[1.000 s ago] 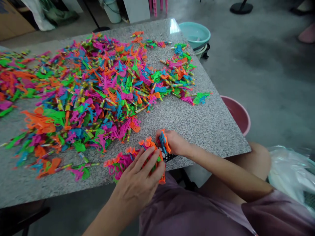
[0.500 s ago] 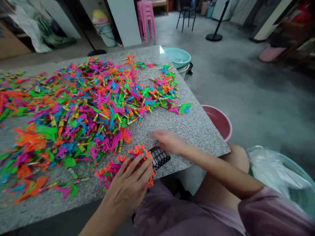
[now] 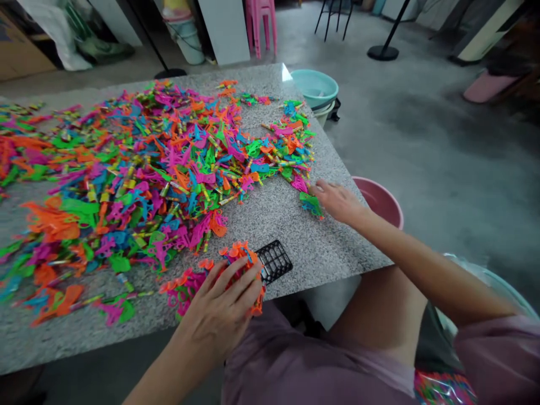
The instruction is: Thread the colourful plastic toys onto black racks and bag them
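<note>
The left hand lies draped over a packed row of plastic toys, fingers slightly parted and bent across it, much as half a second ago; how firmly they grip, I cannot tell. The right hand has moved away from the black lattice tray to the worktop's right side, where its fingers reach forward beside a green-and-blue toy pair; whether they pinch anything is unclear. The tray's honeycomb-like openings now show uncovered, next to the row. The row bristles with small orange discs above magenta and green loops. Beyond, a tangled heap of thin, glossy gun-shaped pieces and slim yellow-patterned tubes covers much of the speckled grey stone worktop. Past its edge sit a round pink basin and a turquoise basin.
</note>
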